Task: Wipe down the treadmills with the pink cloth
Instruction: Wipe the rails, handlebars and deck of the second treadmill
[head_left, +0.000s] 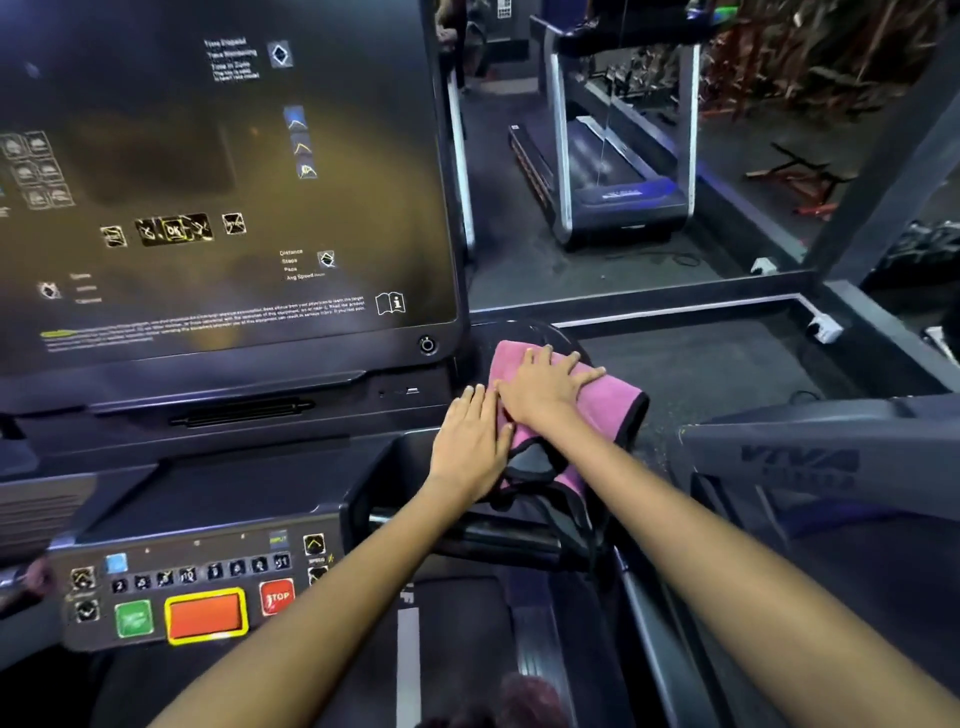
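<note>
Pink cloth (608, 397) is pressed flat at the console's (260, 499) right edge by both open-fingered hands, right hand (545, 387) and left hand (470, 441); its overhanging part could slip off.

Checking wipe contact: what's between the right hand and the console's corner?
Head view: only the pink cloth lies under the right hand, flat on it.

Cloth (597, 402) lies on console's (223, 447) right corner, just below-right of screen (218, 171). Both hands on cloth: right hand (545, 387) atop, left hand (470, 441) at its left edge. Buttons (208, 616) below-left of cloth. 2nd treadmill (618, 192) behind.
</note>
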